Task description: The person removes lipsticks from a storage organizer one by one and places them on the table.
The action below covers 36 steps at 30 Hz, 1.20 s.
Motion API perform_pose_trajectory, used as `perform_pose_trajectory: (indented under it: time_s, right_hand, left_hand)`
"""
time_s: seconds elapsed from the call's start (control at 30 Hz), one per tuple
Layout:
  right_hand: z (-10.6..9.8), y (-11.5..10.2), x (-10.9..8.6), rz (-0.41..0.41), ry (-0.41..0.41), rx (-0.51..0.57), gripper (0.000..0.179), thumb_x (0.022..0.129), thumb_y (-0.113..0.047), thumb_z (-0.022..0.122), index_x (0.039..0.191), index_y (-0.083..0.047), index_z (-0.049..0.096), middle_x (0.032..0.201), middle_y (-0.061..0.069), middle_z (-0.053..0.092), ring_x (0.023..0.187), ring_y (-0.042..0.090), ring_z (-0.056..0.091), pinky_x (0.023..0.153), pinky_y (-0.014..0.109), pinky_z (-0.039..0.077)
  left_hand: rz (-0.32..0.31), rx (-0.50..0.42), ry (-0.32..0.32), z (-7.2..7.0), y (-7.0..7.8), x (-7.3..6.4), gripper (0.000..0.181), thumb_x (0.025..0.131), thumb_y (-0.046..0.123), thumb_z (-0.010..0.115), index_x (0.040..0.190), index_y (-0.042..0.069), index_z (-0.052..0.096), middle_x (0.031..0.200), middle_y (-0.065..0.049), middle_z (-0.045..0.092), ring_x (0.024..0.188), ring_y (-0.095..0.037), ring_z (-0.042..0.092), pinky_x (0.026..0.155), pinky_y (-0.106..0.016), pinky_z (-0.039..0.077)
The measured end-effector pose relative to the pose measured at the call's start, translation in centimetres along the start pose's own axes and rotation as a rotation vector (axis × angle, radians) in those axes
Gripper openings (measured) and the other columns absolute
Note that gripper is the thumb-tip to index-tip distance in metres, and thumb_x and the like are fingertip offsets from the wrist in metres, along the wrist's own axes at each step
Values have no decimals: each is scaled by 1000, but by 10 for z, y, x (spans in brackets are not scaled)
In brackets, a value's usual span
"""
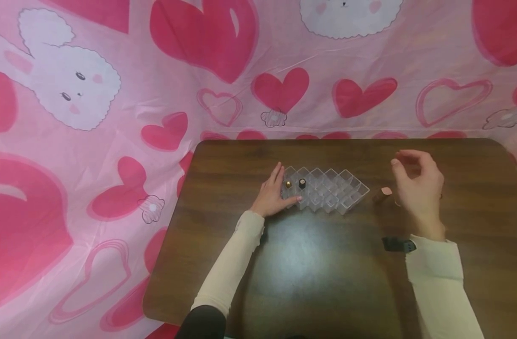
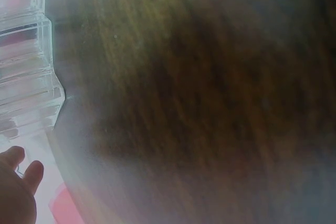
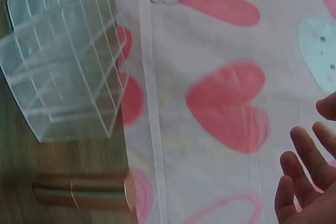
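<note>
A clear lipstick organizer (image 1: 326, 193) with diamond-shaped compartments lies across the table. At its left end my left hand (image 1: 270, 195) rests with fingers straight along the far side and thumb along the near side. Two small tubes stand in compartments near that hand: a gold-topped tube (image 1: 288, 184) and a black tube (image 1: 302, 183). Right of the organizer a rose-brown lipstick tube (image 1: 383, 194) stands upright, seen also in the right wrist view as a tube (image 3: 84, 190) with a thin band. My right hand (image 1: 421, 188) hovers to its right, fingers loosely bent, holding nothing.
The brown wooden table (image 1: 309, 278) has rounded corners. Pink cloth (image 1: 224, 108) printed with hearts and rabbits hangs behind it and at the left. A black strapped device (image 1: 397, 244) sits at my right wrist, by the light sleeve cuff.
</note>
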State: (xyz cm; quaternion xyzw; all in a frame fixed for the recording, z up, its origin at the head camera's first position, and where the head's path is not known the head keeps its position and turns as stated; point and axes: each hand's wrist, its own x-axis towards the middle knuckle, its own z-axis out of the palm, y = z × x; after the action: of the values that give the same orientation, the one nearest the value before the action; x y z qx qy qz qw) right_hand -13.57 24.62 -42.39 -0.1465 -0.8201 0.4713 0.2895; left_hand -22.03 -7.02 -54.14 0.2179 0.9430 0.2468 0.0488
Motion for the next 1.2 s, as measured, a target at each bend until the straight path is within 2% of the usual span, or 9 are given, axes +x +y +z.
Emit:
perform_pose_trajectory:
  time_s: [0.07,0.17,0.2,0.27,0.4,0.57,0.8,1.03,1.2]
  right_hand:
    - [6,-3,-2,-26,-33,-24,26,82,-24,63,105,-12,63,96,-8,64,83,-3,52,68,4,38]
    - [17,-6,-6,-66,-93,-48,27,83,-25,62,106,-10,63,100,1,64,87,5,51,73,8,35]
    - [21,-7,-8,-77,-119,-51,28,83,-26,62,106,-10,62,101,4,64,90,9,51,76,11,34]
    - [30,-7,-11,-114,-168,-54,28,83,-25,61,106,-8,62,103,10,63,93,18,50,77,25,34]
    - [49,-5,-18,-161,-278,-51,29,83,-24,61,106,-7,61,104,13,61,95,27,48,76,38,34]
    - [75,0,-29,-215,-376,-55,28,81,-20,65,105,-6,61,101,13,61,93,28,48,73,38,33]
    - [106,2,-42,-264,-546,-101,32,80,-19,65,108,-4,59,104,13,60,97,29,47,83,45,37]
    - [127,3,-48,-323,-579,-173,34,78,-20,66,107,-2,60,104,15,62,98,34,49,84,47,37]
    - [138,2,-54,-293,-604,-237,38,78,-23,66,110,-4,60,108,14,60,97,31,47,83,46,36]
  left_hand:
    - [-2,2,-3,0,0,0,111,63,82,43,145,17,6,151,12,-10,137,-16,19,106,-52,21]
    - [-3,2,-1,0,0,0,111,63,82,43,145,17,6,151,12,-10,137,-16,18,106,-52,21]
    - [-4,0,-1,0,0,0,111,63,82,43,145,17,6,151,12,-11,137,-16,18,106,-51,21]
    - [-5,-3,0,0,0,0,111,63,82,43,145,17,7,150,13,-12,137,-16,18,106,-51,21]
    - [-13,-3,-7,0,1,-1,111,63,82,43,146,18,5,150,15,-14,137,-16,17,106,-52,21]
    - [-13,-1,-10,-2,2,-1,110,64,81,45,146,19,4,151,12,-11,137,-16,17,106,-52,21]
    - [-16,-2,-8,-1,3,-1,110,64,82,44,145,22,1,149,17,-15,137,-16,18,107,-51,21]
    - [-3,4,12,0,2,0,111,63,82,42,145,17,7,150,15,-13,137,-17,21,106,-51,23]
    - [7,-2,16,-1,1,-1,110,64,81,44,145,16,9,151,11,-9,137,-18,20,106,-51,23]
